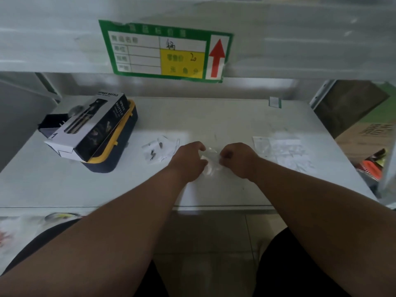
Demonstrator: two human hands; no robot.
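Observation:
A small clear plastic bag [211, 159] with something white and round inside is held just above the white shelf [214, 116], near its front middle. My left hand [188, 159] pinches the bag's left side with curled fingers. My right hand [237, 157] pinches its right side, fingers curled under. What exactly the bag holds is too blurred to tell.
A black-and-white spray bottle box [90, 125] lies on a dark case with a yellow rim [115, 155] at the left. Small clear bags with dark metal parts [159, 147] lie beside my left hand. A folded paper sheet [282, 151] lies right. A green label [165, 50] hangs above.

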